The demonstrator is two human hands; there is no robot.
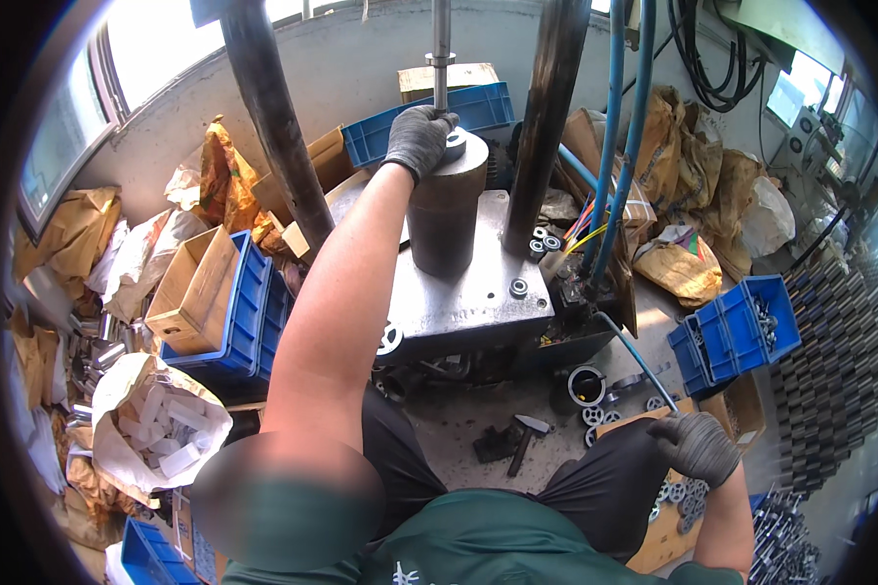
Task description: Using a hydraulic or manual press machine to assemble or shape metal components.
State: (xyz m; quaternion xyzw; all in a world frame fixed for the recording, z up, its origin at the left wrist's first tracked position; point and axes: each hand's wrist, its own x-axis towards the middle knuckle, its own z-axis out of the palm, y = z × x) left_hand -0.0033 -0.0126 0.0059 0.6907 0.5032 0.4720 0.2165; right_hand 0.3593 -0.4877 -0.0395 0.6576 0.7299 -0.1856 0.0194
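My left hand (419,141), in a grey work glove, reaches far forward to the top of a thick steel cylinder (443,219). Its fingers are curled at the lower end of a vertical metal rod (441,83), and what they hold is hidden. Beside them a ring-shaped bearing (455,144) lies on the cylinder's top. The cylinder stands upright on the steel plate (439,302) of a press. Off to the right, my gloved right hand (695,448) is closed around the near end of a long thin lever (637,357), which slopes up to the press.
Two dark columns (281,127) (546,127) flank the cylinder. Another bearing (518,288) sits on the plate. A hammer (527,439) lies on the floor. Blue crates (737,331) (249,312) stand at both sides, with stacked metal bars (829,361) far right and a sack (161,424) left.
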